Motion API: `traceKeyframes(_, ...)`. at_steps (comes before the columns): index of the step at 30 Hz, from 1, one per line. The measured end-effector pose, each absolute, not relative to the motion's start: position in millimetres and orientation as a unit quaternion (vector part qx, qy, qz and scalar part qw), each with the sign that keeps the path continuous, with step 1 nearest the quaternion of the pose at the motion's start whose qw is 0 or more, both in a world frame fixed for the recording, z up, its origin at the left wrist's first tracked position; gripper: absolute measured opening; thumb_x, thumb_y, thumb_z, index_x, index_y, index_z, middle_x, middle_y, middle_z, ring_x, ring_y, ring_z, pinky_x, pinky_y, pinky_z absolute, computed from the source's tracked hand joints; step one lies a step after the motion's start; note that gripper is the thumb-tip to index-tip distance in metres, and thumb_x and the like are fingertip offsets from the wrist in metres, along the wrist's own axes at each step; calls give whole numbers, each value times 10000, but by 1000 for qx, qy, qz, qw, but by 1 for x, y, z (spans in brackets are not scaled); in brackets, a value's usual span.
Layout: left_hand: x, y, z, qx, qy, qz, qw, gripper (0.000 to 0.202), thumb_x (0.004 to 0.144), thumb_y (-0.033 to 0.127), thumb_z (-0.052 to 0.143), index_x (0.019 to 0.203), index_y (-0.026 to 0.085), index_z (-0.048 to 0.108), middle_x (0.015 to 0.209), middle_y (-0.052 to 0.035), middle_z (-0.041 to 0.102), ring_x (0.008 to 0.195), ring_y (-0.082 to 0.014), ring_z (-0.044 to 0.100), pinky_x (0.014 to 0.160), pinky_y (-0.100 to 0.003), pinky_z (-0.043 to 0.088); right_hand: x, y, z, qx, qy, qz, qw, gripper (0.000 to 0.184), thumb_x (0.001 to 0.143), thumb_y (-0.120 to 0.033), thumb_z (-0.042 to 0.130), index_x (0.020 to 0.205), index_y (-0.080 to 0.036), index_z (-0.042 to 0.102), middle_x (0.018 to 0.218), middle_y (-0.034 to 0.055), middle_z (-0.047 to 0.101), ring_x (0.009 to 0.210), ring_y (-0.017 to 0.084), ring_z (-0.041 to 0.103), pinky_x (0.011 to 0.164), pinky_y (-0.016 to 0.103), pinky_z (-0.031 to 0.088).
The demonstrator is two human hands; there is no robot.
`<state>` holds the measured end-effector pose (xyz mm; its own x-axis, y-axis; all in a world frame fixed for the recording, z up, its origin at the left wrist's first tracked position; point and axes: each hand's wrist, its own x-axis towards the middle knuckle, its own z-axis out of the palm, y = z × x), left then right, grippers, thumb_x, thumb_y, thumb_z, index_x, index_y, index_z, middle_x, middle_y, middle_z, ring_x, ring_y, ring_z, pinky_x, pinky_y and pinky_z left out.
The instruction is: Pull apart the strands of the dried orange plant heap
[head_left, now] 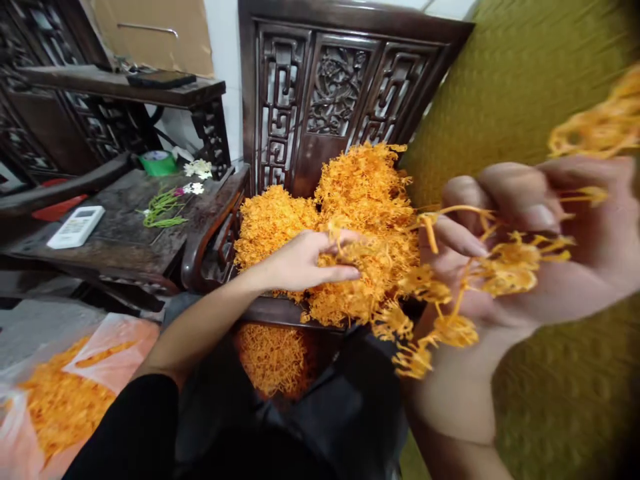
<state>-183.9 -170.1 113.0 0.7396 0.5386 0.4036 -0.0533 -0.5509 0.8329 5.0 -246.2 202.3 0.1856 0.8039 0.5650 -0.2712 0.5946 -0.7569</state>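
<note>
A big heap of orange thread-like strands (360, 200) lies on the seat of a dark carved wooden chair (330, 73). My left hand (307, 261) reaches into the heap's front, fingers pinched around a tuft of the strands. My right hand (530, 247) is raised close to the camera on the right, fingers curled round a bunch of the same orange strands (500, 267), which dangle below the palm. More strands (600, 123) blur past at the upper right.
A clear plastic bag with orange strands (60, 393) lies at the lower left. A dark wooden table (115, 233) at left holds a white remote (76, 227), green stems and white flowers (165, 207). An olive-green textured surface (525, 87) fills the right. Another pile of strands (273, 357) lies below the seat.
</note>
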Motion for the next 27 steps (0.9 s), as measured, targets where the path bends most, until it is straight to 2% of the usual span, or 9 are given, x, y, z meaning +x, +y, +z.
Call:
traceKeyframes(3,-211,-182,92,786,197,286,512,330,996,424,607,818,186,751,700,-31,703,616,-132,635,608,-268,516,10,-234,191,-255,-515,417,704,494,644,-347,966,576,-234,489,677,-49,92,550,111,131,404,262,38)
traceKeyframes(6,-248,-199,75,772,249,273,517,302,1012,397,570,919,204,784,639,2,632,543,-110,521,517,-244,392,13,-227,170,-289,-512,448,674,505,655,-392,949,611,-235,471,680,-54,145,569,108,174,439,270,107)
traceKeyframes(13,-312,-252,46,770,299,245,508,329,1051,387,495,913,240,755,626,13,581,546,-134,502,568,-271,413,-25,-219,124,-308,-427,550,648,366,704,-417,888,725,-222,578,679,-43,282,596,111,306,462,255,280)
traceKeyframes(15,-328,-260,44,784,328,222,479,310,1047,391,507,959,252,769,708,-10,668,615,-152,592,634,-280,478,-39,-214,114,-303,-424,578,628,326,726,-431,866,752,-221,619,664,-34,342,591,110,331,461,248,300)
traceKeyframes(17,-343,-264,48,795,374,204,431,252,969,424,652,1149,295,771,998,-60,787,897,-224,722,847,-350,566,-52,-211,104,-297,-432,599,605,292,783,-463,819,770,-226,648,647,-24,402,581,113,356,458,243,313)
traceKeyframes(19,-349,-262,56,787,441,233,363,541,828,445,819,1343,328,700,1362,-91,725,1293,-317,645,1129,-479,490,-64,-210,93,-298,-448,606,586,292,823,-499,786,773,-236,670,628,-19,462,561,115,386,455,243,328)
traceKeyframes(21,-341,-254,67,751,484,316,320,702,800,455,841,1452,311,625,1529,-101,614,1474,-335,508,1262,-528,363,-75,-212,82,-303,-477,600,566,304,844,-527,772,782,-239,698,619,-12,528,541,119,440,455,253,344)
traceKeyframes(24,-305,-231,81,685,433,433,395,655,898,454,741,1499,256,574,1463,-128,664,1365,-293,629,1192,-471,478,-86,-216,68,-318,-534,571,537,319,910,-521,723,791,-225,735,624,-3,591,553,122,509,498,266,383)
traceKeyframes(27,-264,-202,93,641,414,484,429,514,825,404,817,1280,192,706,1210,-124,780,1063,-259,766,956,-393,619,-83,-217,61,-330,-598,543,489,373,947,-528,689,768,-206,749,659,7,624,620,125,547,580,273,443)
